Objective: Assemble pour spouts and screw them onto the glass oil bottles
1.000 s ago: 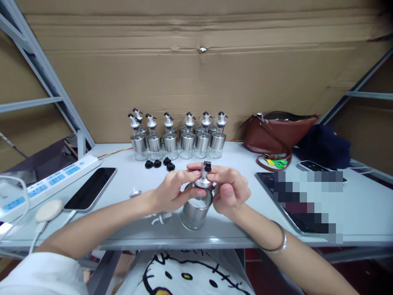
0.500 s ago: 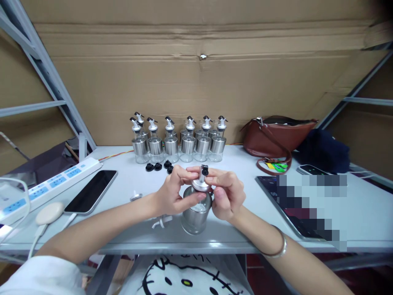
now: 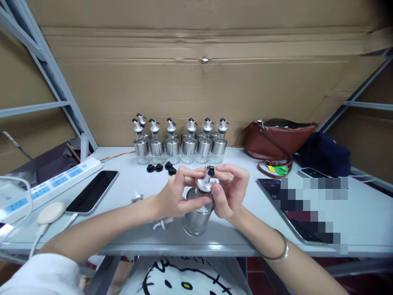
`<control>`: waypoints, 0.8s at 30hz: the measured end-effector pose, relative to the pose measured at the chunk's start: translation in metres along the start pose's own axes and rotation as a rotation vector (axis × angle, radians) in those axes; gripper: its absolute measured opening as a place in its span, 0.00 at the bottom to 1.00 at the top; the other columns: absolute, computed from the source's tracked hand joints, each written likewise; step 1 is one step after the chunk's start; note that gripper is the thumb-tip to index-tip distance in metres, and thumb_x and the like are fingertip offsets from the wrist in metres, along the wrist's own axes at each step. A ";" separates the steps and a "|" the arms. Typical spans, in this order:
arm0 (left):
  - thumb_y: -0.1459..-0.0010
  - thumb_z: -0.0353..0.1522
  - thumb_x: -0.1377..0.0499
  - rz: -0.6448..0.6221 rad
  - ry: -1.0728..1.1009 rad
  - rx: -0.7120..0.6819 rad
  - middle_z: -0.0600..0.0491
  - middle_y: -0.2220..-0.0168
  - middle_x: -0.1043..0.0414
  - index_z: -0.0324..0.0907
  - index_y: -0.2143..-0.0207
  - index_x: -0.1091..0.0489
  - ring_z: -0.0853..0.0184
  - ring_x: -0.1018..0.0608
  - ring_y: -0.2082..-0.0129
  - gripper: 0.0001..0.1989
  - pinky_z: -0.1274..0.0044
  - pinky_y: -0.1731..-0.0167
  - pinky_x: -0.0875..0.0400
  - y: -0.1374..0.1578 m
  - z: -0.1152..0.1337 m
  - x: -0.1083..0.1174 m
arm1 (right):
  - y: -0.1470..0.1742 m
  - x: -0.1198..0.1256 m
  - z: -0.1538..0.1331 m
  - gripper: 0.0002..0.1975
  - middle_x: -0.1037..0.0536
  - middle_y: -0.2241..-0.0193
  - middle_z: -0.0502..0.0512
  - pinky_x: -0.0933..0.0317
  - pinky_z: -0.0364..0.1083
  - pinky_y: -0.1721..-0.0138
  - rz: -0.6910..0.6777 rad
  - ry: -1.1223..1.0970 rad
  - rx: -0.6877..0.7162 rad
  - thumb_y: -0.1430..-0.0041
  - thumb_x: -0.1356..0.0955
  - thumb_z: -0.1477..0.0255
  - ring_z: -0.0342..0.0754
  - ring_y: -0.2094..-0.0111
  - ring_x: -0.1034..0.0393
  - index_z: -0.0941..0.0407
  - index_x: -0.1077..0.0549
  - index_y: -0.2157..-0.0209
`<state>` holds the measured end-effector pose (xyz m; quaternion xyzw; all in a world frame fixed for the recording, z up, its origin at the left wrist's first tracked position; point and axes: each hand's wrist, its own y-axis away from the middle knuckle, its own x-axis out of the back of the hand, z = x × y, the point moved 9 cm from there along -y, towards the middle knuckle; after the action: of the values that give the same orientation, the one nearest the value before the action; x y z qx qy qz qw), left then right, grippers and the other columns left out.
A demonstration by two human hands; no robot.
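Note:
A glass oil bottle [image 3: 198,225] with a steel band stands near the table's front edge, slightly tilted. At its mouth is a silver pour spout [image 3: 204,185] with a small black flip cap [image 3: 210,171]. My left hand [image 3: 179,194] is closed round the spout's collar from the left, thumb on the near side and forefinger behind. On the right, my right hand [image 3: 230,192] pinches the spout, its thumb against the collar and its fingers by the cap. White plastic spout pieces [image 3: 164,223] and a silver spout part [image 3: 137,198] lie left of the bottle, partly hidden by my left forearm.
Several bottles with spouts [image 3: 188,145] stand in rows along the cardboard wall. Black stoppers [image 3: 159,167] lie before them. To the left are a phone [image 3: 92,192] and power strip [image 3: 52,186]; a brown bag [image 3: 270,141] and a tablet [image 3: 285,209] are at right.
The spout has turned and leaned a little to the right, with its black cap now facing more rightward. My right fingers have lifted and spread somewhat around it. The view has shifted slightly.

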<state>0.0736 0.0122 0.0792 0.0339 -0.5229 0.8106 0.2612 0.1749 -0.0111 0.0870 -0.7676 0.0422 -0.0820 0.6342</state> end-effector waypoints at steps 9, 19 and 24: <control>0.47 0.36 0.36 -0.026 -0.091 0.516 0.52 0.63 0.29 0.44 0.63 0.44 0.67 0.23 0.65 0.18 0.75 0.68 0.26 -0.008 -0.009 0.005 | 0.006 0.008 0.016 0.17 0.21 0.65 0.56 0.33 0.54 0.61 0.130 -0.078 -0.033 0.34 0.42 0.61 0.53 0.62 0.24 0.52 0.39 0.47; 0.42 0.30 0.51 0.056 -0.469 0.079 0.56 0.50 0.40 0.44 0.47 0.48 0.71 0.25 0.55 0.19 0.68 0.55 0.34 -0.127 0.068 0.097 | -0.016 0.027 0.021 0.10 0.21 0.67 0.53 0.32 0.51 0.63 0.250 -0.077 -0.047 0.34 0.40 0.65 0.47 0.69 0.25 0.51 0.37 0.52; 0.46 0.24 0.45 0.195 -0.607 -0.197 0.59 0.65 0.41 0.42 0.54 0.44 0.75 0.26 0.60 0.17 0.76 0.56 0.30 -0.186 0.064 0.168 | -0.011 0.011 0.006 0.15 0.23 0.66 0.56 0.29 0.52 0.68 0.093 -0.062 0.091 0.35 0.40 0.66 0.49 0.69 0.25 0.53 0.37 0.48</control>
<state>0.0002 0.0804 0.3173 0.1982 -0.6536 0.7302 0.0168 0.1860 -0.0049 0.0971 -0.7374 0.0543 -0.0302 0.6726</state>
